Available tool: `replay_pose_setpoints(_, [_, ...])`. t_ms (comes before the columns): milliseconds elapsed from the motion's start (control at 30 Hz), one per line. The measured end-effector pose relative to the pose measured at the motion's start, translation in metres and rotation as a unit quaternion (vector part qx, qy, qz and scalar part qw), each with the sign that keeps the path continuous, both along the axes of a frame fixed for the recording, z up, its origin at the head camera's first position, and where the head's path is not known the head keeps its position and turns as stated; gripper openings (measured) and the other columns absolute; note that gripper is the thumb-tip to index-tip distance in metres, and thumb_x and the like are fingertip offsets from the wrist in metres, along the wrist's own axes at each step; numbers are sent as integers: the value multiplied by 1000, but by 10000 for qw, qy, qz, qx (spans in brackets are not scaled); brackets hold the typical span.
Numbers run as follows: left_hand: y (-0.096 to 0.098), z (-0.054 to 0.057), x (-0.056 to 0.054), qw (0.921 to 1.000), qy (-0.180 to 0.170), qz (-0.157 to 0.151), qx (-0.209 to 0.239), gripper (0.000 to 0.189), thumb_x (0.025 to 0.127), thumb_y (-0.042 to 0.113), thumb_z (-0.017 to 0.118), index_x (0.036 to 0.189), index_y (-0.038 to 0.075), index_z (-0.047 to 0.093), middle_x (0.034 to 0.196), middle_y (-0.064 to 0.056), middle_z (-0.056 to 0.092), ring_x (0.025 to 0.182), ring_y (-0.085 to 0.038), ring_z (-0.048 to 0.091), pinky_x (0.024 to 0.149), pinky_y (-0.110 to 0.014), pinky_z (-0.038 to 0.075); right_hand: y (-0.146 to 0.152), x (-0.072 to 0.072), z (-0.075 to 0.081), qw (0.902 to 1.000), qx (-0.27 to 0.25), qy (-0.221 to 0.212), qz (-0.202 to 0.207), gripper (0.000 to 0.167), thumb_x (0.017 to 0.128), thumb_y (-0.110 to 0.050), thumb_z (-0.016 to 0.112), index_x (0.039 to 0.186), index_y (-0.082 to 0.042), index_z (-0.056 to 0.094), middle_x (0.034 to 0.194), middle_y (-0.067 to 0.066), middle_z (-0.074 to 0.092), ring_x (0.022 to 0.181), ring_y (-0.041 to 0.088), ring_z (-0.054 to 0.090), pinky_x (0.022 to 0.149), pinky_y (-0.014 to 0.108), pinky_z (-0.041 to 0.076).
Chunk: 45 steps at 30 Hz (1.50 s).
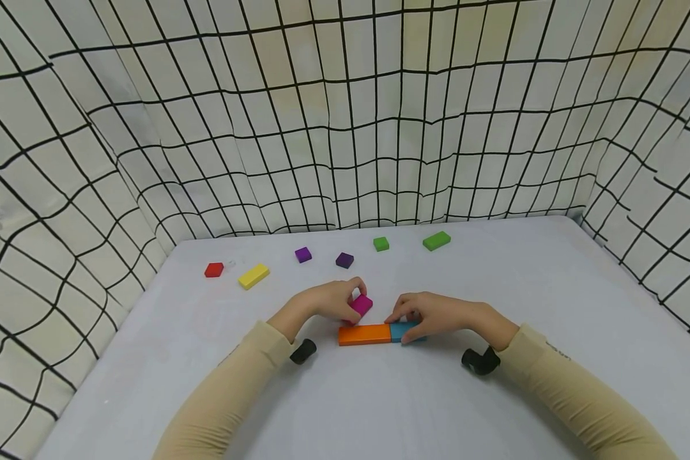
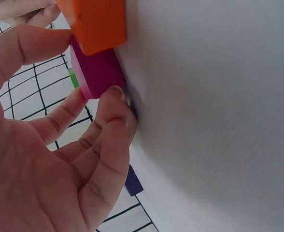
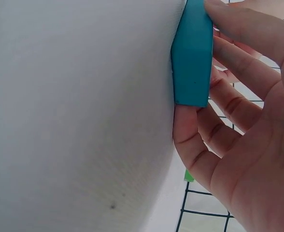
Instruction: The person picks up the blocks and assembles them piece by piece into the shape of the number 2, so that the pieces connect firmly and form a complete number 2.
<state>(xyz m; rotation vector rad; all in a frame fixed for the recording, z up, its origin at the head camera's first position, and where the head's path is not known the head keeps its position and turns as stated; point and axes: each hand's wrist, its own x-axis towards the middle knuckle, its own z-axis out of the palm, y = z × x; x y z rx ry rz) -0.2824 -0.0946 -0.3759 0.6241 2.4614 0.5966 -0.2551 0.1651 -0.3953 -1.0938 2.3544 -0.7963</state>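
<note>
My left hand (image 1: 335, 300) pinches a magenta block (image 1: 362, 305) between thumb and fingers, just behind an orange block (image 1: 365, 335). In the left wrist view the magenta block (image 2: 99, 72) is partly covered by the orange block (image 2: 101, 24); whether the two touch I cannot tell. Thumb and fingers of my right hand (image 1: 437, 314) grip a blue block (image 1: 398, 331) that lies end to end with the orange one. Seen from the right wrist, the blue block (image 3: 192, 58) rests on the table with fingers at its end and along its side.
Farther back on the white table (image 1: 379, 402) lie a red block (image 1: 214, 269), a yellow block (image 1: 254, 276), two purple blocks (image 1: 303, 255) and two green blocks (image 1: 437, 241). A white wall with black netting (image 1: 345, 128) encloses the back and sides.
</note>
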Motion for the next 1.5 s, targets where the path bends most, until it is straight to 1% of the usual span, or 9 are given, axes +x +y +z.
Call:
replay_pose_setpoints(133, [-1, 0, 0, 10000, -40, 45, -21, 51, 87, 15, 77, 129, 14, 49, 100, -7, 62, 93, -22, 59, 82, -35, 55, 0, 0, 0, 10000, 30, -7, -22, 36, 91, -22, 80, 126, -13, 74, 112, -6, 61, 98, 14, 55, 85, 27, 52])
replay_pose_setpoints(267, [-3, 2, -1, 9997, -197, 165, -27, 51, 88, 18, 78, 130, 14, 49, 100, -7, 62, 92, -22, 60, 83, -34, 55, -1, 0, 0, 10000, 14, 13, -3, 36, 91, -23, 80, 126, -13, 74, 112, -5, 61, 98, 15, 55, 85, 27, 52])
replay_pose_setpoints(367, [-6, 3, -1, 9991, -338, 254, 58, 50, 90, 20, 79, 130, 14, 50, 98, -8, 63, 86, -21, 61, 81, -33, 55, -1, -1, -1, 10000, 3, 44, 9, 36, 91, -23, 80, 126, -13, 74, 112, -5, 61, 98, 15, 55, 85, 27, 52])
replay_pose_setpoints(500, [-8, 4, -2, 9987, -420, 246, 157, 49, 91, 20, 78, 131, 13, 49, 96, -8, 64, 81, -21, 62, 78, -31, 56, -1, -2, -2, 10000, 16, 74, -14, 36, 92, -23, 80, 126, -13, 74, 112, -5, 61, 98, 14, 55, 86, 27, 53])
replay_pose_setpoints(667, [-9, 4, -1, 9989, -395, 211, 164, 49, 91, 18, 78, 131, 13, 50, 98, -8, 63, 86, -21, 61, 81, -32, 56, -1, -3, -2, 10000, 11, 73, -5, 36, 91, -23, 80, 126, -13, 74, 112, -5, 61, 98, 14, 55, 86, 27, 53])
replay_pose_setpoints(867, [-7, 3, 0, 9997, -188, 100, 123, 48, 91, 18, 78, 132, 14, 53, 100, -6, 64, 94, -21, 60, 86, -36, 55, -1, -3, -3, 10000, -2, 32, 4, 36, 91, -23, 80, 126, -13, 74, 112, -5, 61, 99, 14, 55, 86, 27, 53])
replay_pose_setpoints(1033, [-6, 3, 2, 9999, -96, 91, 94, 48, 90, 18, 78, 131, 15, 53, 100, -6, 64, 94, -21, 60, 86, -37, 55, -1, -2, -2, 10000, 13, 27, 1, 36, 92, -23, 80, 126, -13, 74, 112, -5, 61, 99, 15, 55, 87, 27, 53])
replay_pose_setpoints(1500, [-4, 1, 4, 9997, -101, 198, 104, 49, 90, 19, 79, 132, 15, 53, 101, -6, 63, 93, -20, 60, 85, -37, 55, -1, 0, 0, 10000, 23, 27, 10, 37, 91, -22, 80, 127, -12, 73, 113, -4, 61, 98, 14, 55, 85, 26, 53])
